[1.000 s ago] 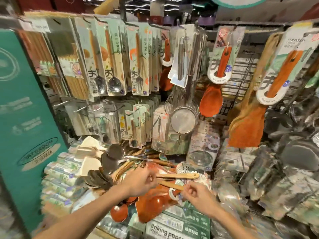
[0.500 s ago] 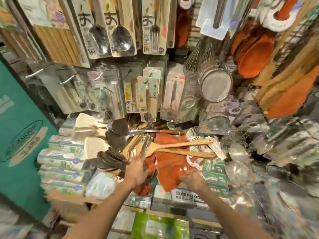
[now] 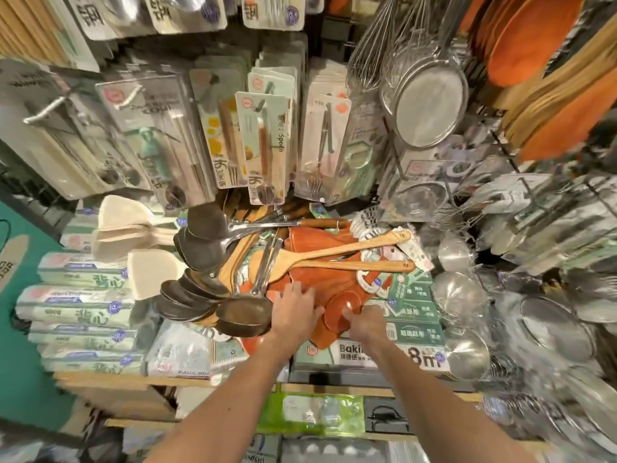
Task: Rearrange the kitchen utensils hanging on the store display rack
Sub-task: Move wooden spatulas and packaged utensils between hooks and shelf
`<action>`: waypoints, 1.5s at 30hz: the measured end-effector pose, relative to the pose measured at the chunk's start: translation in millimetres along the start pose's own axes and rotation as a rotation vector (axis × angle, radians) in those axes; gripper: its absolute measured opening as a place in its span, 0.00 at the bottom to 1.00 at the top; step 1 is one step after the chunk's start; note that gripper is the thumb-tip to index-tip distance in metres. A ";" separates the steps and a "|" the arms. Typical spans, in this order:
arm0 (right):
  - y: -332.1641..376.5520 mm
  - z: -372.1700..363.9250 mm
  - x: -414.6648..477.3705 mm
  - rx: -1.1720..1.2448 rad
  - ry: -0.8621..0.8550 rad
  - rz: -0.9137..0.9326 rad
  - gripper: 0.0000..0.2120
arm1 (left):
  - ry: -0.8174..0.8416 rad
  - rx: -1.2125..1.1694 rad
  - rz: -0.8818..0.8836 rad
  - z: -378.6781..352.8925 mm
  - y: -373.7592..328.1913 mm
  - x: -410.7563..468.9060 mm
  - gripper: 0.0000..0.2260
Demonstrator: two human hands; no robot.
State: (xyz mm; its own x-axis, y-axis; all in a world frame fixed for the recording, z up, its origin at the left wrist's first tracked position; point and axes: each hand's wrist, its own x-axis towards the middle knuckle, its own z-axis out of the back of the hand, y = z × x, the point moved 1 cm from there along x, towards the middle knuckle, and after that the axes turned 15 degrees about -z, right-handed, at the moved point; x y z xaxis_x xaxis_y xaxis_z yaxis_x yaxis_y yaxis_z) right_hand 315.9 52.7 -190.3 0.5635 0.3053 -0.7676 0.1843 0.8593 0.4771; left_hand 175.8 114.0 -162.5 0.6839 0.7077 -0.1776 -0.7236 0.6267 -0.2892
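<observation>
A heap of red-brown wooden spoons and spatulas (image 3: 320, 282) lies on the shelf below the hanging rack. Two pale wooden spatulas (image 3: 337, 250) lie across the heap, handles pointing right. My left hand (image 3: 297, 312) rests flat on the red-brown wood with straight, spread fingers. My right hand (image 3: 365, 324) is beside it, thumb on the round bowl of a red wooden spoon (image 3: 340, 309); its fingers curl down out of sight at the spoon's edge. Dark metal ladles (image 3: 203, 248) fan out to the left of the heap.
Carded spoons and forks (image 3: 263, 145) hang just above the heap. Wire strainers (image 3: 427, 105) and whisks hang upper right, with orange spatulas (image 3: 531, 38) beyond. White rice paddles (image 3: 150, 272) and stacked boxes sit left; baking paper boxes (image 3: 414, 309) and steel ladles sit right.
My view has tipped down toward the shelf. Both hands moved off the pale spatula handles and down to the bowl ends of the red-brown utensils.
</observation>
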 end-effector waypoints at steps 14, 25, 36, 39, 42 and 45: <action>-26.2 36.5 -18.6 0.266 0.435 -0.175 0.11 | 0.064 -0.486 -0.004 -19.1 -35.0 30.4 0.16; -27.6 24.7 -37.5 0.173 0.593 -0.117 0.15 | -0.012 -0.835 0.083 1.8 -3.5 -1.6 0.08; -31.2 48.3 -36.8 0.172 0.450 -0.083 0.07 | -0.018 0.055 -0.072 16.8 18.0 82.9 0.28; -36.0 62.4 -29.3 0.164 0.355 -0.070 0.07 | 0.055 0.114 -0.078 5.8 8.1 97.0 0.31; -42.8 78.7 -21.6 0.157 0.293 -0.071 0.07 | 0.053 0.170 -0.114 -2.8 1.6 104.6 0.24; -47.8 94.1 -18.1 0.132 0.268 -0.057 0.08 | 0.085 0.197 -0.157 -5.3 -2.7 107.8 0.23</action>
State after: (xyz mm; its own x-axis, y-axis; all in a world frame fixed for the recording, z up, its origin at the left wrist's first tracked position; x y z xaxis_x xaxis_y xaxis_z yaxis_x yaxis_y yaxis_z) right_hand 372.6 -32.5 -158.9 0.3201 0.3710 -0.8717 0.3226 0.8225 0.4685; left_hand 252.0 186.9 -185.9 0.7884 0.5722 -0.2259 -0.6068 0.7838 -0.1321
